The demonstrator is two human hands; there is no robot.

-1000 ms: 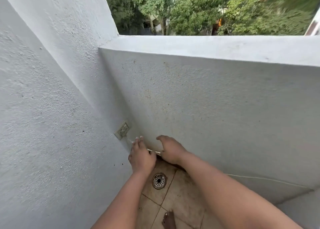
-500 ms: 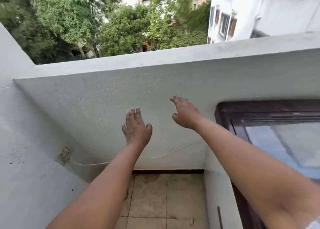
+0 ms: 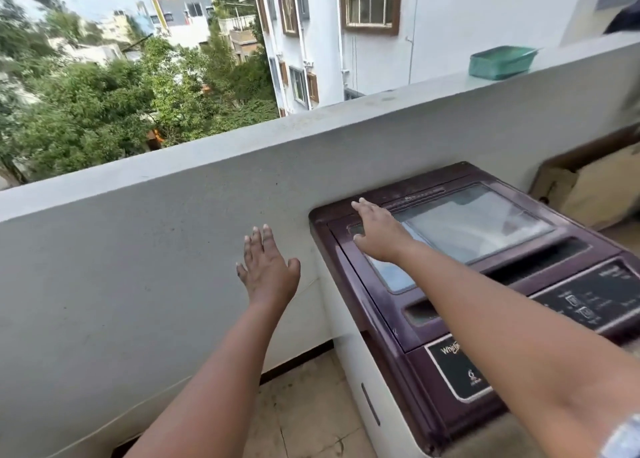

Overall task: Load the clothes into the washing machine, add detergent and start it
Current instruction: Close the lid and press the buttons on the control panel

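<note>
Washer (image 3: 502, 284): top-loader with a maroon top, lid down, standing against the parapet (image 3: 173, 250) at right; half a second ago only its corner showed at the frame edge, and a second ago it was out of view.
Right hand (image 3: 379, 231): fingers straight, holding nothing, over the far left corner of the lid; whether it touches cannot be told. Earlier it was in front of the parapet.
Left hand (image 3: 268, 267): flat and relaxed, empty, in the air before the parapet, left of the washer. A second ago both hands were low by the wall socket.
Panel (image 3: 588, 298): dark, on the washer's near right side.
Tray (image 3: 500, 62): green, on the parapet top, newly in view.
Clothes: none visible.
</note>
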